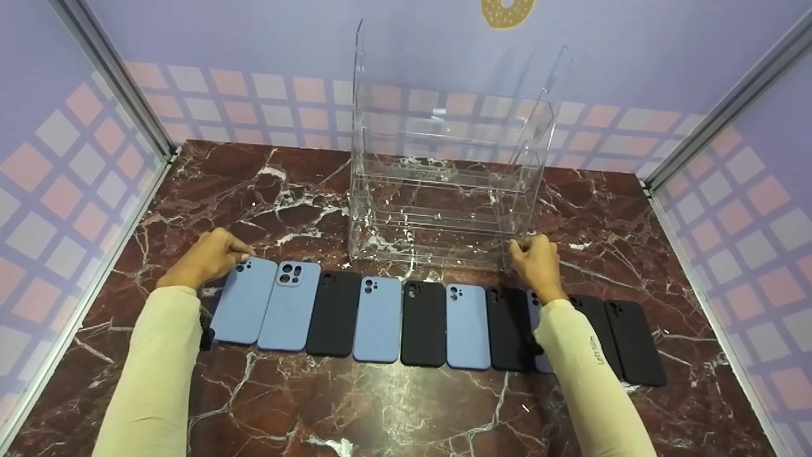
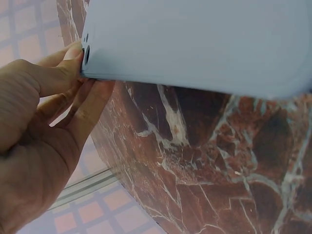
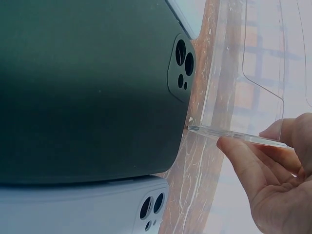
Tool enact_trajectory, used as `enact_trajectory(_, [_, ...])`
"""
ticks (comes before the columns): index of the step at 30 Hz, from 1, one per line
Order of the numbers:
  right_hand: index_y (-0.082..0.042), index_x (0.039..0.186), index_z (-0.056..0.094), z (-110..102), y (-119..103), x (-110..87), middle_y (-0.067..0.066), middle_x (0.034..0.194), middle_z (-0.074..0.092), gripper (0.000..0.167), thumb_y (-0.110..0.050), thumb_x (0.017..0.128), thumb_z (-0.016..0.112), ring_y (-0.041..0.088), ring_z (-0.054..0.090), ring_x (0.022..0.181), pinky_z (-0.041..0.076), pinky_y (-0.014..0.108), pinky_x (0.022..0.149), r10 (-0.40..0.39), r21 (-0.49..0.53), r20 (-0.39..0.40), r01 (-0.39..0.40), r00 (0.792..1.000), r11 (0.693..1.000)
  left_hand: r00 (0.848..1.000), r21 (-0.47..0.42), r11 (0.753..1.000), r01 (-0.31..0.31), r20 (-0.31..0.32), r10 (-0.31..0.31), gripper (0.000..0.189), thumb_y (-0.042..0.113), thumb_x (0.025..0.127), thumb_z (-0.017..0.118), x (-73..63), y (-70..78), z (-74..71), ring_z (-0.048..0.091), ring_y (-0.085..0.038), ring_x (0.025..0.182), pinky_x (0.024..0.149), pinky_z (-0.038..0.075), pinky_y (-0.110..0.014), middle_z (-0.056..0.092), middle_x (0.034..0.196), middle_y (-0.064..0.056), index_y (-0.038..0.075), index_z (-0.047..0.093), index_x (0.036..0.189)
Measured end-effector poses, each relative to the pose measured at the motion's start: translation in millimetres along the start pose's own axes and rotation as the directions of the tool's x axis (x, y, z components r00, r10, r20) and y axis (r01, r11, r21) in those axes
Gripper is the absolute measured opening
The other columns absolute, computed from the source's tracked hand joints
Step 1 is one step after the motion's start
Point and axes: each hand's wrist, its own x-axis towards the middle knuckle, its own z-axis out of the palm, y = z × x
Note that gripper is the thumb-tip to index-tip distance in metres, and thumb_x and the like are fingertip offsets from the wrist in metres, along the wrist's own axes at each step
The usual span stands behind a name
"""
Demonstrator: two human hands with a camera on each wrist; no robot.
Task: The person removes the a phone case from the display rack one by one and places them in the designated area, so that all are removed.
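A row of light blue and black phone cases lies across the marbled table. My left hand [image 1: 206,257] pinches the top corner of the leftmost blue phone case [image 1: 244,304], beside its camera holes. In the left wrist view the thumb is at the edge of this case [image 2: 195,44], with other fingers below it. Behind the row stands a clear tiered plastic rack [image 1: 359,158]. My right hand [image 1: 538,260] pinches the lower front of the rack's right side panel [image 3: 234,132]. A black case [image 3: 97,107] fills much of the right wrist view.
Next to the leftmost case is another blue case [image 1: 290,317] with a larger camera plate. My right forearm partly covers a blue case near the row's right end, where a black case [image 1: 637,343] lies last. Patterned panels [image 1: 70,158] enclose the table's sides and back.
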Motion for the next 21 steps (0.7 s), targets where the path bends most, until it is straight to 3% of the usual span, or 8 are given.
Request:
enact_trajectory(6, [-0.007,0.057,0.063,-1,-1,-1.6,0.001,0.054,0.06,0.041,-0.017,0.097,0.063,0.018,0.051,0.049,0.04,0.035,0.056,0.012,0.011,0.009,-0.012,1.0,1.0,0.996,0.031,0.997,0.076,0.047,-0.078,0.022,0.003,0.099,0.061,-3.2,2.3,-0.1,0.063,-0.05,0.109,0.088,0.052,-0.059,0.068,0.117,-0.03,-0.006,0.073,0.115])
enact_trajectory(11, [-0.011,0.053,0.052,0,-2,-1.9,0.0,0.051,0.055,0.046,-0.016,0.097,0.063,0.016,0.045,0.046,0.036,0.033,0.049,0.012,0.016,0.01,-0.012,1.0,1.0,0.992,0.037,0.992,0.117,0.043,-0.119,0.028,0.007,0.101,0.058,-7.8,8.4,0.0,0.06,-0.052,0.113,0.093,0.049,-0.063,0.064,0.124,-0.031,-0.008,0.067,0.124])
enact_trajectory(15, [-0.009,0.054,0.054,0,-1,-1.8,0.001,0.052,0.056,0.044,-0.015,0.097,0.063,0.017,0.047,0.047,0.037,0.033,0.051,0.011,0.014,0.012,-0.012,1.0,1.0,0.991,0.053,0.993,0.108,-0.079,-0.104,0.034,0.01,0.102,0.056,-13.9,27.2,-2.4,0.062,-0.052,0.107,0.096,0.044,-0.067,0.06,0.129,-0.033,-0.008,0.062,0.131])
enact_trajectory(18, [-0.006,0.058,0.062,-1,-1,-1.4,0.003,0.055,0.061,0.04,-0.016,0.097,0.063,0.019,0.052,0.05,0.041,0.035,0.055,0.008,0.012,0.021,-0.008,1.0,1.0,0.978,0.098,0.991,0.091,-0.198,-0.07,0.037,0.011,0.102,0.055,-21.4,49.1,-2.8,0.06,-0.056,0.105,0.094,0.043,-0.069,0.059,0.13,-0.035,-0.007,0.059,0.134])
enact_trajectory(21, [-0.003,0.066,0.069,-3,0,-0.5,0.005,0.06,0.066,0.036,-0.017,0.098,0.063,0.019,0.058,0.054,0.045,0.036,0.059,0.005,0.025,0.039,-0.006,0.999,1.0,0.962,0.127,0.989,0.075,-0.271,-0.039,0.04,0.012,0.102,0.057,-29.6,71.5,0.0,0.056,-0.06,0.108,0.091,0.045,-0.069,0.057,0.129,-0.037,-0.009,0.055,0.137])
